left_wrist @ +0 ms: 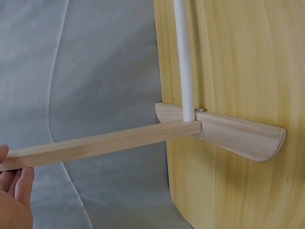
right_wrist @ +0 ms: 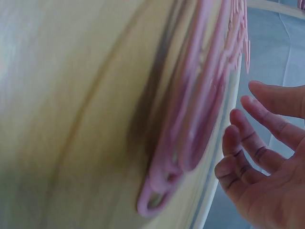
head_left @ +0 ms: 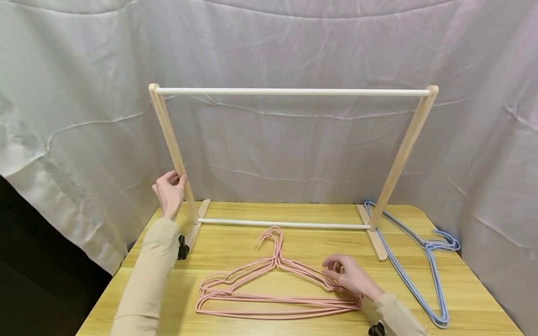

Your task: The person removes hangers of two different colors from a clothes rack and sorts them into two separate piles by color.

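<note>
My left hand [head_left: 170, 193] grips the left wooden post [left_wrist: 105, 143] of a standing rack, thumb on one side and fingers on the other, below the post's middle. A white upper rod [head_left: 290, 92] and a white lower rod [head_left: 286, 224] join the two posts. In front of the rack lies a stack of pink hangers [head_left: 276, 259], hooks pointing to the back. Above the right end of this stack is my right hand [head_left: 353, 276], its fingers loosely bent and holding nothing. The right wrist view shows those fingers apart from the pink hangers [right_wrist: 190, 143].
Several blue hangers [head_left: 441, 322] lie on the right side of the wooden table [head_left: 235, 212], partly behind the rack's right foot [head_left: 376, 240]. The left foot [left_wrist: 243, 136] rests flat on the tabletop. A grey curtain [head_left: 294, 149] hangs behind and at both sides.
</note>
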`<state>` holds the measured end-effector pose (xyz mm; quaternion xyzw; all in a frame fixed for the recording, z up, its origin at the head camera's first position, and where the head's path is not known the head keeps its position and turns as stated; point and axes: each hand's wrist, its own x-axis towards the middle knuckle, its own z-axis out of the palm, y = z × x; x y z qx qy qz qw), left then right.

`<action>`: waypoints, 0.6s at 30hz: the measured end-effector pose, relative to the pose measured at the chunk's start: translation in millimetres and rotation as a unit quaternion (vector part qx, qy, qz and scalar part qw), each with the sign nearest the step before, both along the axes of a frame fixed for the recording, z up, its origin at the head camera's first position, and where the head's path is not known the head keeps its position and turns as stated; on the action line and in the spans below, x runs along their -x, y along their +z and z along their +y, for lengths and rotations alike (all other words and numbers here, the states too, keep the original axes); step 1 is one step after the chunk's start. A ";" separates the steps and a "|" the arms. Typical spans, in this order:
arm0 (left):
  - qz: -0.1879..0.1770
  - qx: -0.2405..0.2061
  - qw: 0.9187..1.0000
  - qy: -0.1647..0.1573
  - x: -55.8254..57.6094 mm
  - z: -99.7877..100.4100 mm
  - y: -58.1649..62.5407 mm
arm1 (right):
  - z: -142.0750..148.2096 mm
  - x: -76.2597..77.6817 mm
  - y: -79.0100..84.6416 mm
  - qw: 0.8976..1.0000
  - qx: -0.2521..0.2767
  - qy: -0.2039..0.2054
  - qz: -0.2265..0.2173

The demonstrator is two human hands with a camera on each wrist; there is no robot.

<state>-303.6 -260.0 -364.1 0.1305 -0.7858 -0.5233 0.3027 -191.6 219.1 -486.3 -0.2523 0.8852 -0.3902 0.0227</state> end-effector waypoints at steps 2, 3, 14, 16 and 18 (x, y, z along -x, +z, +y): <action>0.005 0.004 1.000 -0.005 -0.7 0.4 0.1 | 2.9 -0.4 2.0 1.000 -0.016 -0.015 0.020; 0.007 0.006 1.000 -0.007 -1.2 0.6 0.1 | 4.3 -0.3 2.9 0.999 -0.024 -0.023 0.029; -0.025 0.078 0.996 -0.047 -21.4 2.9 -4.6 | 24.8 7.5 15.9 0.972 -0.128 -0.142 0.139; -0.046 0.107 0.992 -0.045 -29.4 5.8 -7.2 | 28.8 10.2 18.5 0.962 -0.160 -0.159 0.156; -0.061 0.137 0.988 -0.047 -37.7 9.5 -10.8 | 32.0 12.3 21.4 0.953 -0.188 -0.174 0.161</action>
